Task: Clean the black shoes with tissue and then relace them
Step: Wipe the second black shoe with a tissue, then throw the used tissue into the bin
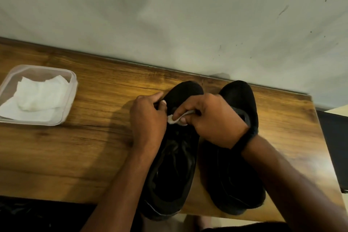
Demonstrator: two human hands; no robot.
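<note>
Table (94, 137): wall along the far edge, open wood at lower left.
Shoes: 2 black ones side by side, mid-frame shoe (175, 175) and frame-right shoe (235, 175), with heels right at the near edge. A hard wipe could shove 1 off!
Tub (74, 81): upper left, spare tissues (37, 96) inside, well apart.
Left hand (146, 117): curled round the mid-frame shoe's toe side.
Right hand (212, 118): pinching the tissue wad (172, 119) on that shoe's laces, where the paper may shred.

Two shoes, left shoe (175, 165) beside right shoe (235, 171), on the table (94, 137); container (73, 83) holding tissues (37, 96) far left.
</note>
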